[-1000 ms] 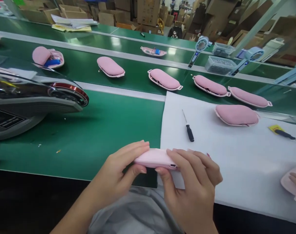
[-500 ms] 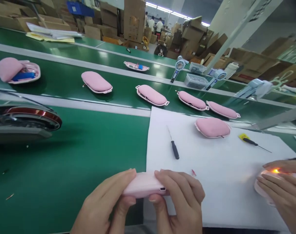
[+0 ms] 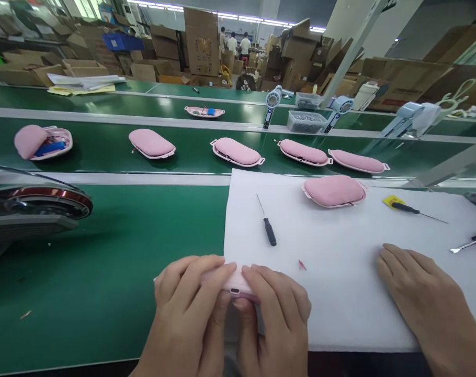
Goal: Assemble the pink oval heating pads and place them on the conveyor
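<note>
A pale pink case [image 3: 238,283] with a small dark port on its near edge is held low in the middle of the view. My left hand [image 3: 191,303] wraps its left end, fingers on top and thumb beneath. Round its right side my right hand [image 3: 279,303] is closed the same way. Much of the case is hidden under the fingers. Beyond it, on the white sheet [image 3: 277,324], lie a black-handled screwdriver [image 3: 268,230] and a small red bit [image 3: 302,265].
Another person's hand [image 3: 422,293] rests on the sheet at right, near two screwdrivers. A pink case [image 3: 335,190] sits at the sheet's back; several more line the green belt [image 3: 191,152]. A dark device with a red rim [image 3: 49,201] stands at left.
My left hand has shifted along the case, and the port now shows between my hands. The other person's glowing pink case is out of view, and one hand lies on the sheet. The view has levelled.
</note>
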Motion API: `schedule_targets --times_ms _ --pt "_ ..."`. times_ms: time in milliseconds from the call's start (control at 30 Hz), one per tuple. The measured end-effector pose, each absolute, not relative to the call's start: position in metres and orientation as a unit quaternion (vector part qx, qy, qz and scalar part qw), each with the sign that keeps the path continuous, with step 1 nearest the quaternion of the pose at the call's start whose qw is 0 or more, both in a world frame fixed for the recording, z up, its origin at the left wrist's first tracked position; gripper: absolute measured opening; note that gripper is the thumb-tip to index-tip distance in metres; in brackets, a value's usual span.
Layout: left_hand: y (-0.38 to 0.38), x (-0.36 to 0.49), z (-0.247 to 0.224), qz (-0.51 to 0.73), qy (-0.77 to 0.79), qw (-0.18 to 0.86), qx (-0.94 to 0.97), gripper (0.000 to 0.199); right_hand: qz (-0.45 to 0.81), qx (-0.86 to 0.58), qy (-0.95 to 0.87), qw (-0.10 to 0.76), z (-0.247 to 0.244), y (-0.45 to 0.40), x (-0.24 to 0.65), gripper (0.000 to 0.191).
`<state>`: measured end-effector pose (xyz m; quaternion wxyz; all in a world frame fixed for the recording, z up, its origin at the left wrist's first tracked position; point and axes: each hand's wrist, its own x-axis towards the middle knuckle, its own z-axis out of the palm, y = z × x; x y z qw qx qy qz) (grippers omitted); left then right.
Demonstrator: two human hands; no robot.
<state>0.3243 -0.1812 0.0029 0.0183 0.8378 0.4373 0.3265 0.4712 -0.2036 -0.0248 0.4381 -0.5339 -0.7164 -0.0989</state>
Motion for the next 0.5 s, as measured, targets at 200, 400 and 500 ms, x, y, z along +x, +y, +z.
schedule_targets --times_ms 200,400,500 --pt "-0.176 0.328 0.002 0.398 0.433 0.01 0.809 0.029 -0.128 -0.539 -0.685 0.473 -0.03 -0.201 0.466 0.023" --pt "-0.175 0.337 0.002 0.451 0.428 0.025 0.783 0.03 -0.163 -0.557 -0.656 0.483 -0.033 -0.203 0.456 0.019" --pt "-0.174 0.338 0.001 0.469 0.436 0.05 0.767 0.027 -0.152 -0.586 -0.619 0.5 -0.027 -0.2 0.448 0.017"
